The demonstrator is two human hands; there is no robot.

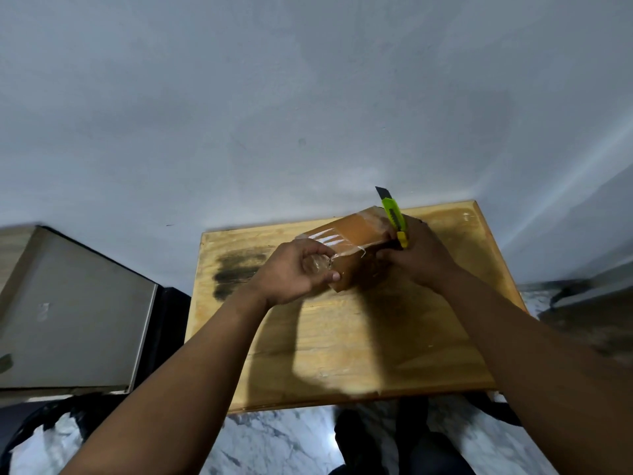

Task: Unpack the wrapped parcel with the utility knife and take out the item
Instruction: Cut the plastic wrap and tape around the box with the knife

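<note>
A pale blue-grey plastered wall (308, 97) fills the upper half of the view. Below it stands a rectangular yellow-varnished wooden desk (359, 337) with a dark smudge on its left part, set over a white marbled floor (274, 440). To the left of the desk is a grey flat-topped cabinet (68, 320). On the far middle of the desk, held between both hands, is the brown cardboard parcel wrapped in clear glossy tape (352, 241) (one end tilted up toward the wall). The left hand (291, 272) has its grip closed around a crumpled strip of clear tape (329, 262) that stretches taut from the parcel's near edge. The right hand (421, 252) presses against the parcel's right end, its grip wrapped around the yellow-green plastic utility knife (395, 219), whose dark blade points up and away toward the wall
</note>
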